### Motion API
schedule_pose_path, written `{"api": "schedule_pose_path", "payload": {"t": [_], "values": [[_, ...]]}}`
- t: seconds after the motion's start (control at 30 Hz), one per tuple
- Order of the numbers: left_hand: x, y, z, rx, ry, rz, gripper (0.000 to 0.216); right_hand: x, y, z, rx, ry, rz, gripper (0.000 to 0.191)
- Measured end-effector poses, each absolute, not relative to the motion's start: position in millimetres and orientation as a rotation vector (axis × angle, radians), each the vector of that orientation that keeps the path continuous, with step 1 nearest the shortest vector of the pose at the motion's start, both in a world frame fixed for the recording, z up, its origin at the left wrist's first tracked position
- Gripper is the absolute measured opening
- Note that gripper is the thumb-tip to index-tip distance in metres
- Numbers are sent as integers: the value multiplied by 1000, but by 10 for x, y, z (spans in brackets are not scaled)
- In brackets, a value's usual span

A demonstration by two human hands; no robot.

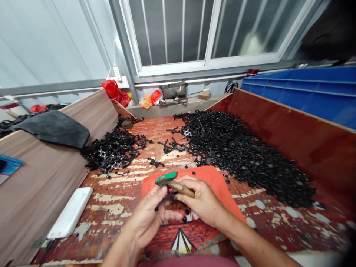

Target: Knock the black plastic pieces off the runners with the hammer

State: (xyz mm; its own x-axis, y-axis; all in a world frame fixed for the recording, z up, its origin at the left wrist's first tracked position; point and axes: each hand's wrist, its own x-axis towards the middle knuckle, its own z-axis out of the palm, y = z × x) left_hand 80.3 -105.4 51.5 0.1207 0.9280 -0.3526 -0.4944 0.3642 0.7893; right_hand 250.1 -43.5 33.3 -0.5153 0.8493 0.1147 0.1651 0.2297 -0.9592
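Note:
My right hand (198, 196) is wrapped around the wooden handle of a small hammer (166, 178) with a green head. The hammer's head points left, over my left hand. My left hand (151, 213) has its palm turned up and holds a small black plastic piece (170, 196) between thumb and fingers; the piece is partly hidden by the fingers and handle. Both hands are above an orange-red printed sheet (214, 180). A few tiny black bits (184, 218) show near my left fingertips.
A large heap of small black parts (230, 141) covers the right side of the table. On the left lies a smaller pile of linked black parts (114, 148). A white phone-like device (71, 213) sits at lower left. Wooden boards (272, 129) and a blue crate (306, 92) edge the workspace.

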Motion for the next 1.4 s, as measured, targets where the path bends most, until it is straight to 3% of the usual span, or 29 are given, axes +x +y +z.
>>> {"api": "schedule_pose_path", "payload": {"t": [0.2, 0.33, 0.5, 0.7, 0.9, 1.07, 1.2, 1.4], "values": [[296, -1018, 516, 1249, 1653, 1000, 34, 2904, -388, 249, -1143, -1794, 1253, 27], [220, -1100, 491, 1081, 1560, 804, 43, 3161, -413, 63, -1224, -1827, 1243, 31], [373, -1237, 424, 988, 1437, 622, 48, 3120, -423, 20, -1338, -2029, 1075, 18], [365, -1329, 442, 690, 1175, 872, 27, 2544, -194, 124, -1375, -2521, 663, 15], [192, -1570, 502, 514, 1253, 884, 27, 2226, -36, 43, -1412, -2615, 535, 17], [188, -1449, 528, 786, 1453, 834, 33, 2253, 0, 75, -1425, -2633, 523, 14], [207, -1168, 454, 1097, 1530, 796, 37, 2544, -80, 156, -1417, -2583, 539, 23], [204, -817, 333, 1502, 1638, 759, 44, 3192, -303, 94, -1526, -2328, 743, 29]]}}
